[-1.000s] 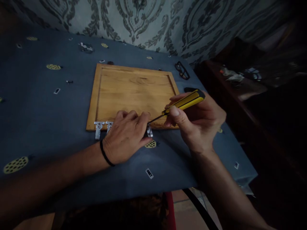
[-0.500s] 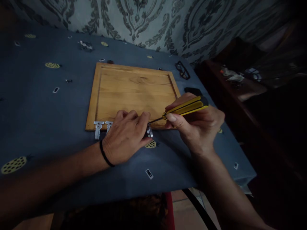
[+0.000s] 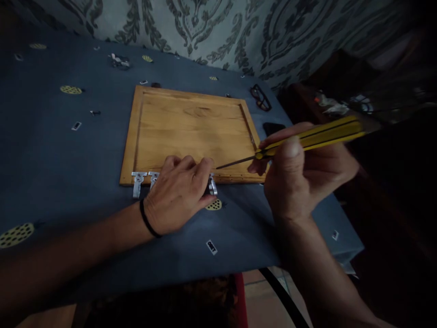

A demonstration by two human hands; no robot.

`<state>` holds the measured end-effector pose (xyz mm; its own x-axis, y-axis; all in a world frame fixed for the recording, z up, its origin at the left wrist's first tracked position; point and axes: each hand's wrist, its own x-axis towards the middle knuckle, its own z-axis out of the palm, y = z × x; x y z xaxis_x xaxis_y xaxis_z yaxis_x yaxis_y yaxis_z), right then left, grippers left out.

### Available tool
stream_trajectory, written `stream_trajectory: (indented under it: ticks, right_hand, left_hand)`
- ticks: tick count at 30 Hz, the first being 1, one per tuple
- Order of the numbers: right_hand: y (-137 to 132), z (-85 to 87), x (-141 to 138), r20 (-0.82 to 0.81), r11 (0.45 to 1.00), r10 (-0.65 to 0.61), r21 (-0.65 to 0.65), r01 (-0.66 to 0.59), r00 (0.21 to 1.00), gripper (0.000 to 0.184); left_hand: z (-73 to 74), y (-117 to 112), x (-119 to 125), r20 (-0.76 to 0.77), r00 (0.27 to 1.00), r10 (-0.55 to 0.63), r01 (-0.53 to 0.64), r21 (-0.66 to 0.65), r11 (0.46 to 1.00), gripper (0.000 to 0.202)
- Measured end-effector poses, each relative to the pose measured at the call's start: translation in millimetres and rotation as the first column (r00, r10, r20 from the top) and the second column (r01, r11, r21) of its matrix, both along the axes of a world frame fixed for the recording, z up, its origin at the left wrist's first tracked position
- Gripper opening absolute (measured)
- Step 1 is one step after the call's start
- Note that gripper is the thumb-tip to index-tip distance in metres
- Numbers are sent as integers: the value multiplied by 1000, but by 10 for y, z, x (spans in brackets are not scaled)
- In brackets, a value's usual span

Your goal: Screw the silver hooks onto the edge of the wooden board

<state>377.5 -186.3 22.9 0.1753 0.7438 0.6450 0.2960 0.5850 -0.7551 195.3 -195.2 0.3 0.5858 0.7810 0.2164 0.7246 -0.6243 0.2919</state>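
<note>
A wooden panel (image 3: 191, 127) with a raised frame lies flat on the cloth. Along its near edge sit metal hinges (image 3: 137, 184). My left hand (image 3: 179, 191), a black band at its wrist, rests there with bent fingers and holds another hinge (image 3: 212, 186), mostly hidden beneath the fingers. In my right hand (image 3: 303, 173) is a screwdriver (image 3: 314, 136) with a yellow and black handle, gripped between thumb and fingers. Its thin shaft points left, and the tip is close to my left forefinger, apparently off the hinge. Small holes dot the panel's near edge to the right.
Blue patterned cloth (image 3: 85, 173) covers the table. Eyeglasses (image 3: 260, 97) and a dark flat object (image 3: 273, 128) lie to the panel's right. Metal hardware (image 3: 119, 61) lies far left, with a small screw-like piece (image 3: 95, 112) nearer. A patterned wall covering (image 3: 211, 32) rises behind.
My right hand has drawn the screwdriver back to the right, and its tip has come away from the hinge. My left hand stays in place on the hinge.
</note>
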Motion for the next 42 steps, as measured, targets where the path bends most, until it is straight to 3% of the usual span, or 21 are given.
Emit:
stream_trajectory:
  ticks: [6,13,42]
  right_hand:
    - [-4,-58,-5,60,992,84,-96,-78,995,22]
    - [-3,-50,-12,73,992,62,-115,-53,995,24]
    - [13,10,0,125,968,185,-194,-159,975,21]
  left_hand:
    - [2,2,-6,-3,1000,-4,4,0,1000,48]
    - [-13,1,-8,4,1000,-4,4,23,1000,48]
    - [-21,-11,-4,7,1000,-3,3,58,998,48]
